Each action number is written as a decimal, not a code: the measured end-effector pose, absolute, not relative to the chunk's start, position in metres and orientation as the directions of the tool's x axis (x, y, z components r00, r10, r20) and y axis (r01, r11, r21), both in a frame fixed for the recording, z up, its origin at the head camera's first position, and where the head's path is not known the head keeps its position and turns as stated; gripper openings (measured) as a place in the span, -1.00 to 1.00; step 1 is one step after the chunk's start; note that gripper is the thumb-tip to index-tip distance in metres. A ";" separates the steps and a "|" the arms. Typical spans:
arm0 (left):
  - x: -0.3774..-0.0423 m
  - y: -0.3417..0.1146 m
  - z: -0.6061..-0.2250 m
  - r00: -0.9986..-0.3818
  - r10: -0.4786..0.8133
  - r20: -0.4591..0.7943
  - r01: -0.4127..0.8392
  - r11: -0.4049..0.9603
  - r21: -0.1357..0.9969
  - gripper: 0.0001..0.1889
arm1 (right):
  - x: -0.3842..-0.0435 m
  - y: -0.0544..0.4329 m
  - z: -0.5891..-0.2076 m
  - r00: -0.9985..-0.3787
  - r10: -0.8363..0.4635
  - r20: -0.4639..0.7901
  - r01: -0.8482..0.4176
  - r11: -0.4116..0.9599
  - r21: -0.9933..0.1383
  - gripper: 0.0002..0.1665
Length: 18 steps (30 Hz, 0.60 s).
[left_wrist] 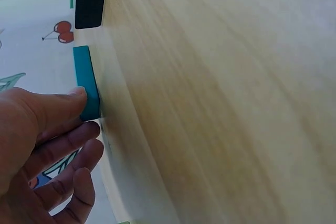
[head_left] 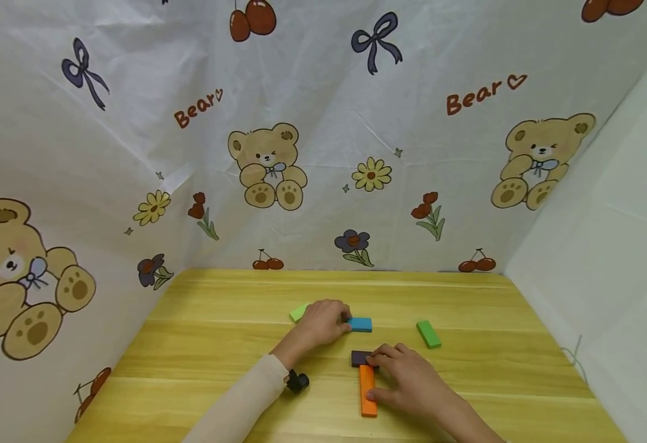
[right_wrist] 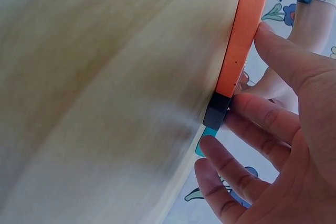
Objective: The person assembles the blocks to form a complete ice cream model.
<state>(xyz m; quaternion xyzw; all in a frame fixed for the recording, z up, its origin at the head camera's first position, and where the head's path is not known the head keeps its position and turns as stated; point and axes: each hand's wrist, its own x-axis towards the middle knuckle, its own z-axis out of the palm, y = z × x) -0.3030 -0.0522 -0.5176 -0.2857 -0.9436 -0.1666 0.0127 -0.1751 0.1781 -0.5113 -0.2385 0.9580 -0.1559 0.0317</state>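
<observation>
My left hand (head_left: 322, 324) pinches the left end of a flat blue block (head_left: 361, 325) on the table. In the left wrist view its thumb lies on the face of the blue block (left_wrist: 88, 82), with the index fingertip by the lower end. Nearer to me, an orange block (head_left: 367, 394) lies lengthwise, its far end against a dark purple block (head_left: 359, 358) set crosswise. My right hand (head_left: 412, 381) touches both: the thumb rests at the side of the orange block (right_wrist: 242, 40), and fingertips reach the right end of the dark block (right_wrist: 216, 109).
A green block (head_left: 429, 334) lies to the right on the wood-grain table (head_left: 218, 344). Partly behind the left hand is a light green block (head_left: 298, 312). A black wrist strap device (head_left: 298, 383) sits at the left wrist. Bear-print cloth (head_left: 323, 234) rises behind the table.
</observation>
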 end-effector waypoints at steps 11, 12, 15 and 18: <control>-0.299 -0.053 -0.520 -0.837 0.541 0.084 0.519 0.735 0.436 -0.85 | -0.176 0.178 -0.513 -0.889 -0.459 -0.002 -0.435 0.844 -0.315 -0.25; -0.298 -0.054 -0.521 -0.835 0.544 0.082 0.519 0.732 0.441 -0.85 | -0.176 0.178 -0.513 -0.889 -0.458 -0.003 -0.434 0.843 -0.319 -0.25; -0.296 -0.053 -0.521 -0.831 0.552 0.071 0.518 0.720 0.461 -0.86 | -0.175 0.179 -0.513 -0.889 -0.458 0.000 -0.433 0.840 -0.328 -0.24; -0.294 -0.053 -0.520 -0.825 0.560 0.069 0.521 0.710 0.474 -0.87 | -0.175 0.180 -0.513 -0.887 -0.461 0.007 -0.438 0.837 -0.327 -0.23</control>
